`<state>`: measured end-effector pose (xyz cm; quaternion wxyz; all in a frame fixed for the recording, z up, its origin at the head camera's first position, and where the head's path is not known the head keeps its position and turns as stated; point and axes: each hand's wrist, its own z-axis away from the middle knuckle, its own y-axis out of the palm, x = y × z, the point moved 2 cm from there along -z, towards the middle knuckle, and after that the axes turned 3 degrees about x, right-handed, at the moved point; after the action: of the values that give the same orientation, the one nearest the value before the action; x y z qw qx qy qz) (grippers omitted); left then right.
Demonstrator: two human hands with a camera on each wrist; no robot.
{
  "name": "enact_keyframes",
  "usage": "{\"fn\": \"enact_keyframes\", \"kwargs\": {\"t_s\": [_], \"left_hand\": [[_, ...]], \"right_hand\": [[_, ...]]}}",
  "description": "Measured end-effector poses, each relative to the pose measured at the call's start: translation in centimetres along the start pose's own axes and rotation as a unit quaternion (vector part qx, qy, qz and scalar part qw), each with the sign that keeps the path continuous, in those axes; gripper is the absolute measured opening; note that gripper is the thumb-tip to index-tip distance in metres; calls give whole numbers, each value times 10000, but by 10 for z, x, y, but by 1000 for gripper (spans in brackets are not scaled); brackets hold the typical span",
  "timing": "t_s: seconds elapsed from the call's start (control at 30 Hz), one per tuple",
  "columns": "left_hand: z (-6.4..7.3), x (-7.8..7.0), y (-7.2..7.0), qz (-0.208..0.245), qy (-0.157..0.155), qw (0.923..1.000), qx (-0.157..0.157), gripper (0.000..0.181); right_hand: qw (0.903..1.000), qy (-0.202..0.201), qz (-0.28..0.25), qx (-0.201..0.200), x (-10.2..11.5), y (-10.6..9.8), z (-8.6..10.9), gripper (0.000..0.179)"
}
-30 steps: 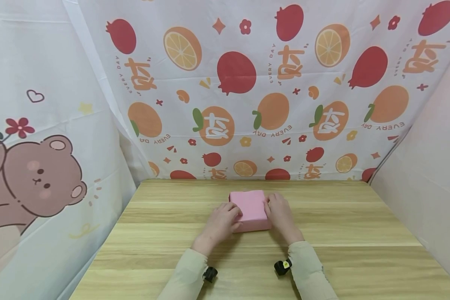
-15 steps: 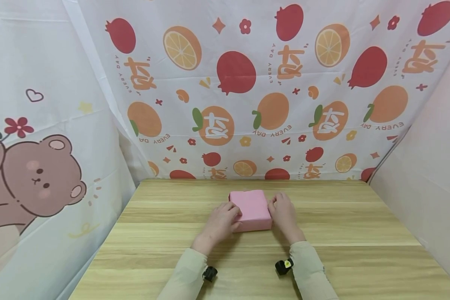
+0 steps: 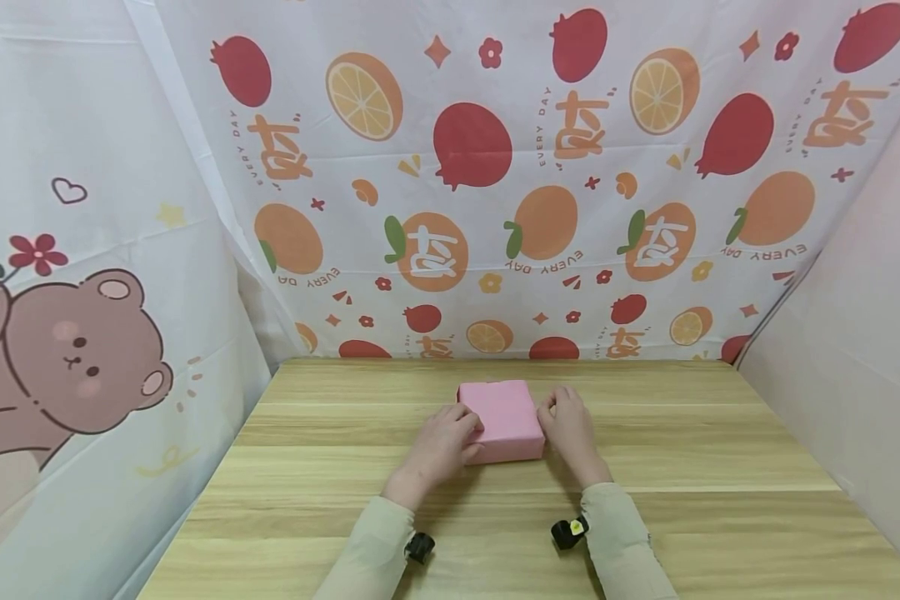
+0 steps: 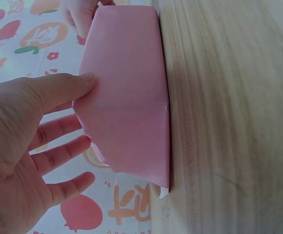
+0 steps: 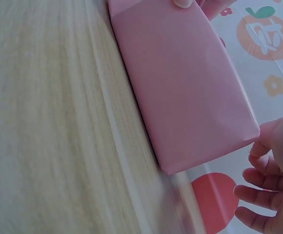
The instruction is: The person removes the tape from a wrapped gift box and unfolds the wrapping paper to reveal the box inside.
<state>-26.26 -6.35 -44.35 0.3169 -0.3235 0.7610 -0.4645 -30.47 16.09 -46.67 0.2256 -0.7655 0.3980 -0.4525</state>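
Note:
A pink paper-covered box (image 3: 501, 412) lies on the wooden table, in front of the patterned cloth. At its near left corner my left hand (image 3: 442, 442) holds it: the thumb (image 4: 83, 85) lies against the upper edge of the front side, and the other fingers spread past the corner. My right hand (image 3: 568, 425) is at the box's right edge, its thumb and forefinger drawn together. In the right wrist view these fingertips (image 5: 259, 146) meet the box's upper corner, while the other fingers curl loosely. Whether they pinch the paper is hidden.
The wooden table (image 3: 330, 517) stretches out around the box on every side. White cloth with fruit prints (image 3: 487, 208) hangs behind it, close to the back edge. A bear-printed cloth (image 3: 82, 358) hangs on the left, a plain pale one (image 3: 855, 350) on the right.
My right hand has shifted slightly to the right, its fingers moving off the top's right edge to beside it. The left hand and the box stay about where they were.

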Motion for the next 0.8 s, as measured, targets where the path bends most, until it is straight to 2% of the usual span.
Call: {"fn": "enact_keyframes", "kwargs": {"t_s": [0.27,0.47,0.8], "left_hand": [[-1,-1,-2,47,36,10000,-33,18],[-1,0,-1,122,13,9999,2,18],[-1,3,0,238,163,9996,-77,18]], "right_hand": [[9948,804,-142,615,-6,-5,-3,17],[9938,871,-146,675,-8,-7,-4,15],[9916,1040,-207,742,-16,-11,-5,17]]}}
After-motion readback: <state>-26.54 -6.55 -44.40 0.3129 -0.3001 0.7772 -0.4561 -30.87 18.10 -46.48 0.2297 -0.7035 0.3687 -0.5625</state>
